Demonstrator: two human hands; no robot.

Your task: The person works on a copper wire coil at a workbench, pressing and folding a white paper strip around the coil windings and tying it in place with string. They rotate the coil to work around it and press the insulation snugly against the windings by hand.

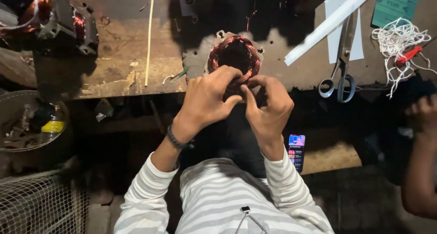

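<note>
A: Where are the two hands at this moment?

B: Both are at the near edge of the bench (pixel 118 56), on the copper winding of a motor stator (pixel 234 54). The left hand (pixel 207 100) has its fingers bent and the fingertips press on the near side of the copper coil. The right hand (pixel 268 106) is just beside it, with thumb and forefinger pinched together at the same part of the winding. I cannot tell if it pinches a wire or only the coil itself, the place is dark.

A: And the stator, how does it lie?

B: It lies flat on the worn wooden bench, the round opening looks up, and the reddish copper ring goes around the dark hole. A grey metal plate with small ears is around it.

A: What is around it?

B: To the right there is a pair of scissors (pixel 339 75) with the handles toward the person, partly under a long white strip (pixel 330 22). Further right is a bundle of white string (pixel 400 43) with a small red tool (pixel 408 55) on it, and a green card (pixel 396 4) above. To the left a thin pale stick (pixel 149 36) lies on the wood, and at the far left corner stands another wound motor part (pixel 41 15).

A: Something lower?

B: Yes, a lit phone (pixel 296 151) is below the right wrist, and a round bowl (pixel 9 106) with small parts is at the left. Another person's hand (pixel 423 115) shows at the right edge, well apart from the stator.
</note>
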